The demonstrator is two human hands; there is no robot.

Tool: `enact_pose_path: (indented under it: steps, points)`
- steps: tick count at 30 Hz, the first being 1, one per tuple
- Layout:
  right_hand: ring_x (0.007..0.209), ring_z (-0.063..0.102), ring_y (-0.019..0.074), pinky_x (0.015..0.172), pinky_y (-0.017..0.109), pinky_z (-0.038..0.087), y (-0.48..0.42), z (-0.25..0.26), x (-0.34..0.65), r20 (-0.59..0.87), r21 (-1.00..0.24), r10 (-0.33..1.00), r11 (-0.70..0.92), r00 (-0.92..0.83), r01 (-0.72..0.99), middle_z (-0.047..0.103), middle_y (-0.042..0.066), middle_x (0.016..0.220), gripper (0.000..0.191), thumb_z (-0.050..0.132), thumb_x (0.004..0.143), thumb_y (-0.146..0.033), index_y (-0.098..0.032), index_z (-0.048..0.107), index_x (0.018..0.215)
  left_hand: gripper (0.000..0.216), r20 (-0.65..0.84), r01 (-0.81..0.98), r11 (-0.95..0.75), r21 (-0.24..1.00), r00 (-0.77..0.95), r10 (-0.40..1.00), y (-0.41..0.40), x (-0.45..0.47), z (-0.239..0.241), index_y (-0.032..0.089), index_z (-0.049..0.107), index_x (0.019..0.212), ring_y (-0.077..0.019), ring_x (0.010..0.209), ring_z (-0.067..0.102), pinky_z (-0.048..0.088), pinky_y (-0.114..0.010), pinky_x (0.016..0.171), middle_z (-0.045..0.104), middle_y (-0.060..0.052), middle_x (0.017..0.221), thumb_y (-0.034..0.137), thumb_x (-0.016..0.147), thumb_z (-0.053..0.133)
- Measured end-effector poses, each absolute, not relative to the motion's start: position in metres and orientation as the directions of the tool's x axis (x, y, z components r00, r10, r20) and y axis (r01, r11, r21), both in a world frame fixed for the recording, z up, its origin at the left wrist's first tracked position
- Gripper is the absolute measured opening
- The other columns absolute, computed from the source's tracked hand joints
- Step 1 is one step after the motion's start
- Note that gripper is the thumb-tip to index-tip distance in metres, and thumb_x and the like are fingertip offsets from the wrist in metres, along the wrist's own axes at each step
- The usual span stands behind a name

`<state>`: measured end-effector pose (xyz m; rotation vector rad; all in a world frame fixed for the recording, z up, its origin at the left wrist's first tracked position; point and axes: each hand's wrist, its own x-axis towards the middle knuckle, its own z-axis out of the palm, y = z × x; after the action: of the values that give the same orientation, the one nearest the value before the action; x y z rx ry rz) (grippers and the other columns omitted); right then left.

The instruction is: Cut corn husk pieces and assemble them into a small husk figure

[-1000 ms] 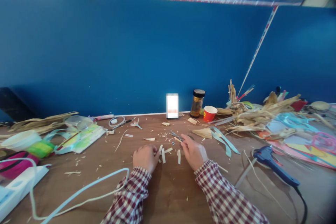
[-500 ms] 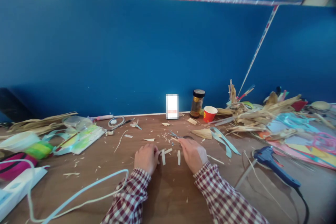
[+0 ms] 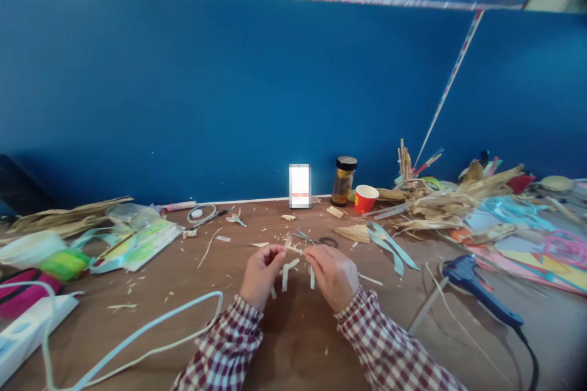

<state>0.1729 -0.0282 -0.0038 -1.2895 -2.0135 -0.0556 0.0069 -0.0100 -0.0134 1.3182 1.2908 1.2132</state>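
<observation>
My left hand and my right hand are raised a little over the brown table, fingertips pinched. Between them runs a thin pale strip, with one end in each pinch. It looks like dried plant husk, though its exact kind is hard to tell. Just beyond the right fingers lie scissors with dark handles. Below the hands, a pale flat strip and another pale strip rest on the table. Small shavings are scattered around the scissors' blades.
A blue glue gun lies at right beside a heap of dried husks. A red paper cup and a lidded jar stand at the back. At left are a white power strip and a looping white cable.
My left hand has turned and come up, its fingertips now showing on the pale strip. My right hand has drawn back slightly from the scissors, leaving more of their handles visible.
</observation>
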Motion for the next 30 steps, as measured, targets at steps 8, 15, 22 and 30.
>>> enact_pose_path:
  steps: [8, 15, 22, 30]
  points:
    - [0.080, 0.060, 0.0137, 0.069, 0.022, 0.044, -0.030, -0.004, 0.167, 0.549, -0.466, 0.819, 0.466, -0.167, 0.752, 0.065, 0.004, 0.090, 0.034, 0.044, 0.085, -0.029, -0.019, 0.047, 0.117, 0.021, 0.033, -0.128, -0.013, 0.992, 0.155, 0.987, -0.020, 0.025, -0.014, 0.013, 0.059, 0.074, -0.0055, 0.046, 0.037, 0.029, -0.017, 0.044, 0.047, 0.005, 0.052, 0.033, 0.069, 0.061]
    - [0.088, 0.058, 0.0135, 0.077, 0.023, 0.043, -0.031, -0.002, 0.167, 0.533, -0.448, 0.798, 0.549, -0.281, 0.706, 0.065, 0.004, 0.096, 0.026, 0.037, 0.088, -0.024, -0.021, 0.059, 0.101, 0.024, -0.006, -0.079, 0.015, 0.997, 0.109, 0.994, -0.016, 0.024, -0.023, 0.012, 0.059, 0.067, -0.0056, 0.043, 0.037, 0.026, -0.018, 0.042, 0.046, 0.005, 0.047, 0.035, 0.066, 0.062]
    - [0.075, 0.059, 0.0156, 0.068, 0.024, 0.042, -0.019, -0.005, 0.177, 0.517, -0.249, 0.821, 0.415, -0.242, 0.875, 0.066, 0.005, 0.077, 0.023, 0.041, 0.085, -0.022, -0.022, 0.063, 0.092, 0.029, -0.086, -0.076, 0.093, 0.993, 0.093, 0.992, -0.019, 0.030, -0.023, 0.012, 0.057, 0.059, -0.0060, 0.039, 0.040, 0.030, -0.018, 0.040, 0.048, 0.004, 0.044, 0.039, 0.059, 0.067]
    - [0.078, 0.062, 0.0145, 0.071, 0.025, 0.047, -0.007, -0.007, 0.196, 0.620, -0.470, 0.784, 0.405, -0.033, 0.784, 0.066, 0.006, 0.093, 0.035, 0.040, 0.086, -0.028, -0.017, 0.047, 0.119, 0.033, -0.148, -0.207, 0.150, 0.967, 0.025, 0.989, -0.020, 0.029, -0.023, 0.012, 0.059, 0.068, -0.0057, 0.042, 0.043, 0.034, -0.018, 0.043, 0.050, 0.004, 0.049, 0.042, 0.056, 0.069]
